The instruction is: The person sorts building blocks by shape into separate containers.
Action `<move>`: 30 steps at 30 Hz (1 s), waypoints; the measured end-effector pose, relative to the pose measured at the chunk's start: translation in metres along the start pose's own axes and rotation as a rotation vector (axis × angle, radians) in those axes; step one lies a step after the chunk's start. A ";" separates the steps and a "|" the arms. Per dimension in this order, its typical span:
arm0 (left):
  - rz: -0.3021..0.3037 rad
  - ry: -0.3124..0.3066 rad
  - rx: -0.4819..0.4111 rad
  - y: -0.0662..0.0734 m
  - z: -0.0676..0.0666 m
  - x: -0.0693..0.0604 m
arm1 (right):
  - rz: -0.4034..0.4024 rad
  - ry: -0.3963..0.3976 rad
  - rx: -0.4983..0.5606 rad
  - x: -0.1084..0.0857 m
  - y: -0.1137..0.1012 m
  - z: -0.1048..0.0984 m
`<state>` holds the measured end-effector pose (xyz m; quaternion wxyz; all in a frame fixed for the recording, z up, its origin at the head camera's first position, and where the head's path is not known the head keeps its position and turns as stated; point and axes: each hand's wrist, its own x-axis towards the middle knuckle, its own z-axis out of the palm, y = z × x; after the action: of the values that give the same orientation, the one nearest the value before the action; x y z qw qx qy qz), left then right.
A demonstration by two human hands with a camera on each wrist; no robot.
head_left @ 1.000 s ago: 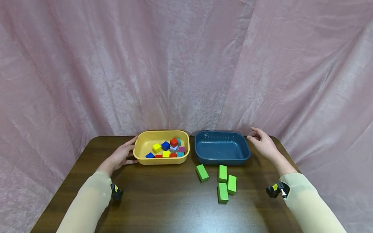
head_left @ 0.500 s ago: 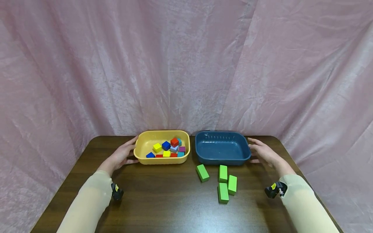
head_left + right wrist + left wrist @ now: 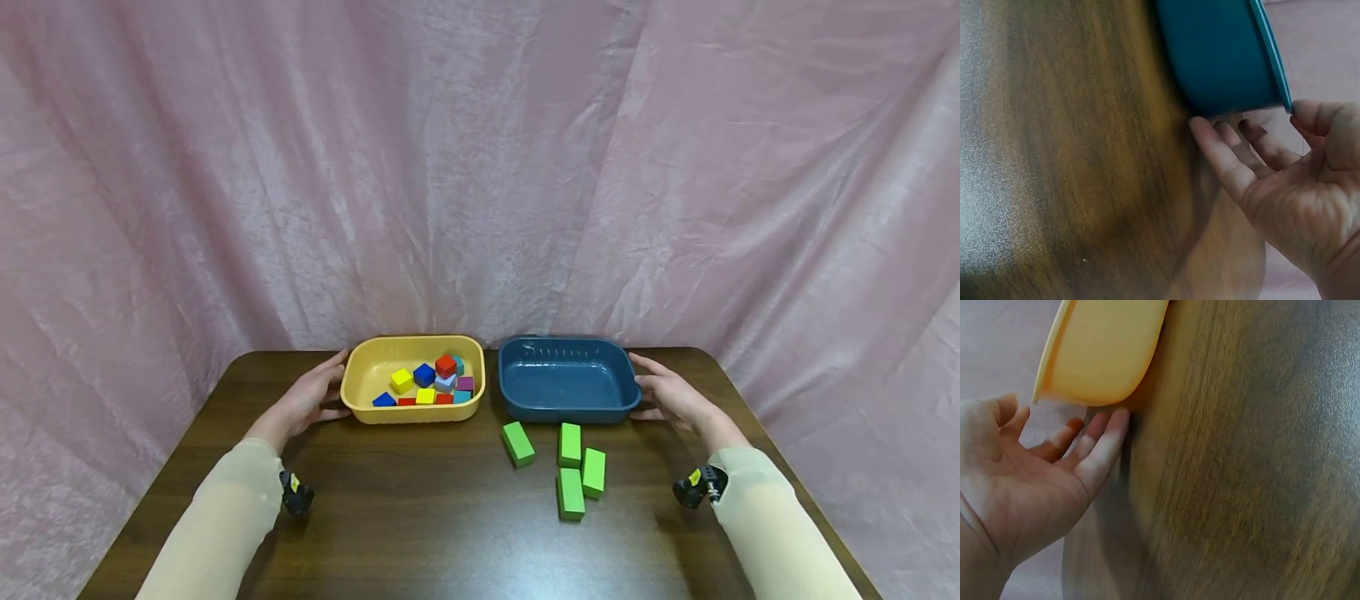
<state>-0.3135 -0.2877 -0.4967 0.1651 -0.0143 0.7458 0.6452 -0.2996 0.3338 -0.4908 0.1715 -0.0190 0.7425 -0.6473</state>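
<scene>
A yellow plastic tray [image 3: 367, 375] stands at the back of the table, with several coloured blocks [image 3: 424, 375] inside. Beside its left end is my left hand [image 3: 303, 402]; the left wrist view shows loosely extended fingers [image 3: 1107, 447] near the tray's lower wall. To the right stands a dark blue tray [image 3: 566, 389] with nothing inside. My right hand [image 3: 672, 400] is at that tray's right end. In the right wrist view its thumb [image 3: 1311, 115] meets the rim and its fingers [image 3: 1219, 153] extend close beneath the wall, without curling round it.
Several green rectangular blocks [image 3: 570, 493] lie on the brown wooden table [image 3: 420, 508] in front of the blue tray. A pink curtain [image 3: 480, 167] hangs right behind the table's back edge.
My right hand has come in from just off the blue tray's right end to that end, its fingers lowering. The left hand stays by the yellow tray. Both trays keep their places.
</scene>
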 end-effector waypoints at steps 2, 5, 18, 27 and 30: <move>0.025 0.021 0.017 0.001 -0.002 -0.002 | -0.002 -0.001 0.003 0.000 0.000 0.000; 0.068 0.071 0.030 0.005 -0.005 -0.005 | -0.004 -0.003 0.002 0.001 0.001 0.000; 0.283 0.267 0.187 0.030 0.002 -0.028 | -0.015 -0.013 -0.005 0.002 0.005 0.001; 0.505 0.337 0.327 0.062 0.040 -0.049 | -0.008 -0.012 0.003 0.001 0.004 0.003; 0.569 0.330 0.395 0.071 0.056 -0.057 | -0.007 -0.015 0.004 0.002 0.004 0.003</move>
<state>-0.2636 -0.2325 -0.4196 -0.1435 0.1216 0.8465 0.4981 -0.2993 0.3309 -0.4955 0.1748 -0.0261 0.7396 -0.6494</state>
